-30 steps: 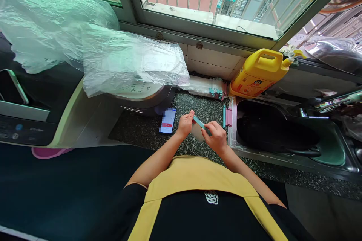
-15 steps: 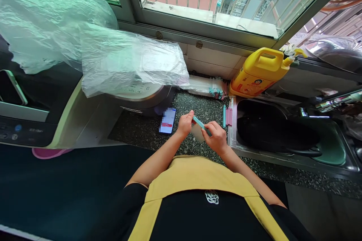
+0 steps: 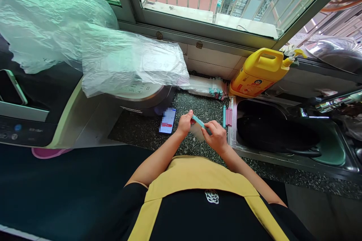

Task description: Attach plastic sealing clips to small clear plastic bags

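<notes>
A slim teal clip stick (image 3: 199,122) is held between both hands above the speckled counter (image 3: 141,130). My left hand (image 3: 185,123) pinches its far end with thumb and fingers. My right hand (image 3: 217,136) is closed round its near end. A small clear bag (image 3: 195,131) hangs under the stick between the hands. A few more teal and pink sticks (image 3: 227,116) lie on the counter beside the sink's edge, just right of my hands.
A phone (image 3: 167,120) lies lit on the counter left of my hands. A rice cooker under plastic film (image 3: 135,64) stands behind it. A pack of sticks (image 3: 207,87) lies by the wall, a yellow jug (image 3: 258,71) at the sink (image 3: 283,135) corner.
Hardly anything has changed: my hands keep the teal stick and bag in the same place, the left fingers shifting very slightly.
</notes>
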A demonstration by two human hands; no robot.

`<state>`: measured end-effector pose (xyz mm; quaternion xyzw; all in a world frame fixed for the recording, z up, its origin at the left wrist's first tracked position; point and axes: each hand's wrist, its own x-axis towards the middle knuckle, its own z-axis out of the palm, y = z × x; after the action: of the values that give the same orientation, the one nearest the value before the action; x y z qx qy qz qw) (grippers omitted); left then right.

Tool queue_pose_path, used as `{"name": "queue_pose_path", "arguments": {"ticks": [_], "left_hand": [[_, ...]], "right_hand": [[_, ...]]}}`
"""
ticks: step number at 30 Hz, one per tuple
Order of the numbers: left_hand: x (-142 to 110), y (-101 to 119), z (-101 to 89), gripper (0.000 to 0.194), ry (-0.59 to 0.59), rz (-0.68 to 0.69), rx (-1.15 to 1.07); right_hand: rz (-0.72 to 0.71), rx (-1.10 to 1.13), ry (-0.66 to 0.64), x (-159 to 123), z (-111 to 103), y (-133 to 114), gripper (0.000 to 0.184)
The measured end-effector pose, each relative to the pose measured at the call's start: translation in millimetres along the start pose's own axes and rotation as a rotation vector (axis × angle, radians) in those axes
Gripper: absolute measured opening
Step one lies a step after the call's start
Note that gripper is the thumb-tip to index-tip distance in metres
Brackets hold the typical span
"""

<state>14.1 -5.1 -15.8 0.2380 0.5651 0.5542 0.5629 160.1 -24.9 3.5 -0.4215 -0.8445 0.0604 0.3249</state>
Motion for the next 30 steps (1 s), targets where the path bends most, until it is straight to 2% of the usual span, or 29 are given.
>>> {"name": "queue_pose_path", "arguments": {"ticks": [8, 13, 16, 18, 24, 30], "left_hand": [[0, -7, 0.0, 0.05, -0.024, -0.019, -0.07], [-2, -13, -6.2, 0.039, -0.189, 0.016, -0.24], [-2, -14, -13.2, 0.026, -0.314, 0.033, -0.181], [-2, -14, -16.6, 0.021, -0.352, 0.043, -0.109], [1, -12, -18.2, 0.022, -0.309, 0.089, 0.023], [3, -15, -19.0, 0.026, -0.321, 0.097, 0.024]], "right_hand": [[-0.011, 0.01, 0.006, -1, 4, 3, 0.008], [0.007, 0.042, 0.019, 1, 4, 5, 0.007], [0.022, 0.063, 0.009, 2, 3, 5, 0.007], [0.029, 0.079, 0.003, 3, 3, 5, 0.007], [0.039, 0.082, -0.007, 3, 4, 5, 0.007], [0.04, 0.095, -0.014, 4, 3, 5, 0.008]]}}
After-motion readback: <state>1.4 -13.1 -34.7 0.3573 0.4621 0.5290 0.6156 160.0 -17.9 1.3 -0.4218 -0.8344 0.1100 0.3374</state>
